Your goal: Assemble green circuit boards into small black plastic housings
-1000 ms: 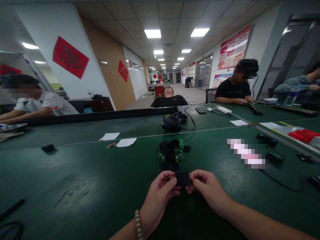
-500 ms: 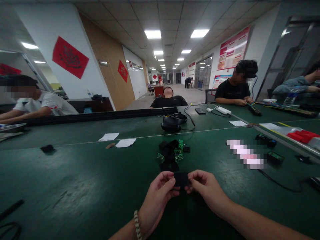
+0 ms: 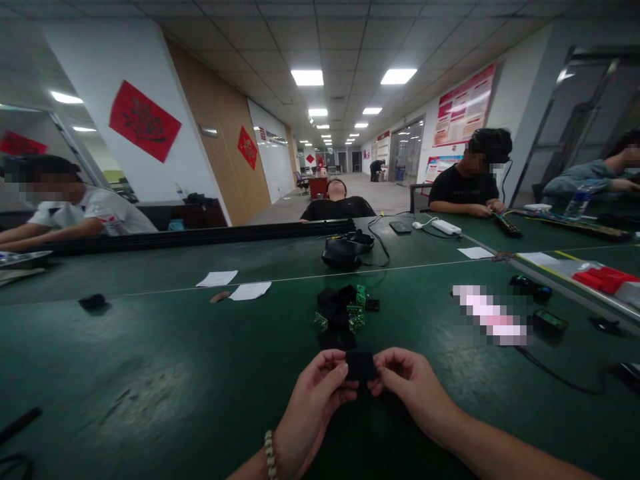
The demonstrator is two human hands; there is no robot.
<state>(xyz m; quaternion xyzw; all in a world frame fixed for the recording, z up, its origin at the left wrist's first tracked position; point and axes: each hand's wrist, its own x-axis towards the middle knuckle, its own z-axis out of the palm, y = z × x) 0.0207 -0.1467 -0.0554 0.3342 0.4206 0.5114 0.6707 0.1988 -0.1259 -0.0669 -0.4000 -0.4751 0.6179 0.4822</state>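
Note:
Between my two hands is a small black square piece (image 3: 360, 366), held up above the green table (image 3: 165, 373). My left hand (image 3: 325, 381), with a beaded bracelet at the wrist, pinches its left edge between thumb and fingers. Its right edge is gripped by the fingertips of my right hand (image 3: 403, 375). Just beyond my hands lies a pile of black plastic parts (image 3: 336, 310). Several small green circuit boards (image 3: 356, 321) are mixed in at the right and left of that pile.
A black headset (image 3: 347, 250) with a cable sits farther back. Paper slips (image 3: 251, 291) lie left of centre. To the right are a blurred-out pink-white object (image 3: 493, 319) and a black case with a green board (image 3: 549, 323). Other people sit around the table, one (image 3: 467, 180) handling a dark strip.
Both hands and the black piece stay in nearly the same pose. The whole view has tilted slightly, so everything sits a little lower in the picture.

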